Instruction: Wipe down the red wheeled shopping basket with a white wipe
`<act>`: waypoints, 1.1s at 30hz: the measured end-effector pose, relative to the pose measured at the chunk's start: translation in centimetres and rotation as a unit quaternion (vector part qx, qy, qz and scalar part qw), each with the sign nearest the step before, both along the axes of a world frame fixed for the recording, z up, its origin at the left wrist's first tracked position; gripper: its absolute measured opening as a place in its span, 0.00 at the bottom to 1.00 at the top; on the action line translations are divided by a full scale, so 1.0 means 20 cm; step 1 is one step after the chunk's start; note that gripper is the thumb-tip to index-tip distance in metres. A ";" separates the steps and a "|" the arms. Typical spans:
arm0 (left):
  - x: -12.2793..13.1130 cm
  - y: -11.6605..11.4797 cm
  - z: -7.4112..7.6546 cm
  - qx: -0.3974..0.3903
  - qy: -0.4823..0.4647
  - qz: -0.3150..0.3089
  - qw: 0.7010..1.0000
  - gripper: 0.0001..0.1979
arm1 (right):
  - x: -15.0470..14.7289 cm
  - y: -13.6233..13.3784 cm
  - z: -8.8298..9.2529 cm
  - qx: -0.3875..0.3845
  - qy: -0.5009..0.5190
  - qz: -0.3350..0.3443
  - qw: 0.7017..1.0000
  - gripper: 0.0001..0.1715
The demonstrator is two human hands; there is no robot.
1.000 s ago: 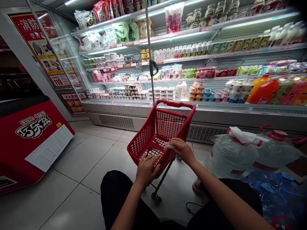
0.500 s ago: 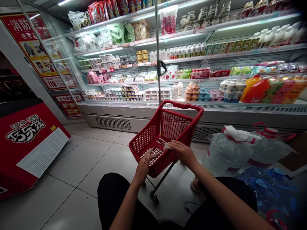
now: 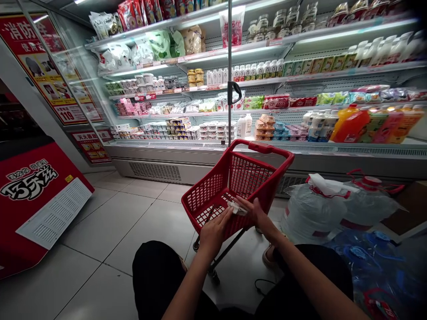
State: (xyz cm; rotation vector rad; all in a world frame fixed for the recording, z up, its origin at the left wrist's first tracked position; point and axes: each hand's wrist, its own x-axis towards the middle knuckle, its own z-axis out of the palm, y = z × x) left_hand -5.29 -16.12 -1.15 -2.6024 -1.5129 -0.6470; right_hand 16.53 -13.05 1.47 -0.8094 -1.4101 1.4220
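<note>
A red plastic shopping cart (image 3: pixel 208 187) with a lattice basket stands in front of my knees, its handle toward the fridge. Over the near rim lies a crumpled white tissue (image 3: pixel 238 209), between my two hands. My left hand (image 3: pixel 215 229) comes from the left, its fingers together and their tips closed at the tissue's edge. From the other side my right hand (image 3: pixel 259 215) has its fingers on the tissue, thumb raised. The undersides of the fingers are hidden. Only dark lattice shows inside the basket.
A lit fridge (image 3: pixel 187 155) with shelves of dairy and drinks runs across the back, with a door handle (image 3: pixel 234 93). Large wrapped water jugs (image 3: pixel 313 213) and blue-capped bottles (image 3: pixel 367 253) stand at right. A red freezer (image 3: pixel 40 200) is at left; a thin cable (image 3: pixel 262 284) lies below.
My left hand has moved right along the rim to the tissue. The tissue looks more spread out, and my right thumb is now raised. The view has shifted slightly.
</note>
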 end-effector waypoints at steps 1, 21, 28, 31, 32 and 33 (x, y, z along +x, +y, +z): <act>-0.01 0.00 0.00 -0.007 0.003 0.003 1.000 0.47 | 0.02 -0.02 0.03 -0.045 0.043 0.025 0.998 0.48; -0.17 0.06 -0.04 0.050 0.045 -0.010 0.998 0.40 | -0.11 0.07 -0.12 0.506 -0.480 -0.097 0.711 0.37; -0.20 0.07 -0.05 0.087 0.019 0.003 0.996 0.33 | 0.20 0.12 -0.11 0.548 -0.527 -0.147 0.632 0.43; -0.21 0.07 -0.05 0.090 0.021 0.000 0.996 0.33 | 0.37 0.15 -0.11 0.514 -0.543 -0.226 0.624 0.41; -0.21 0.06 -0.04 0.086 0.015 0.001 0.996 0.33 | 0.39 0.16 -0.11 0.502 -0.541 -0.248 0.627 0.41; -0.20 0.06 -0.04 0.080 0.008 0.002 0.997 0.33 | 0.40 0.16 -0.11 0.491 -0.535 -0.266 0.634 0.40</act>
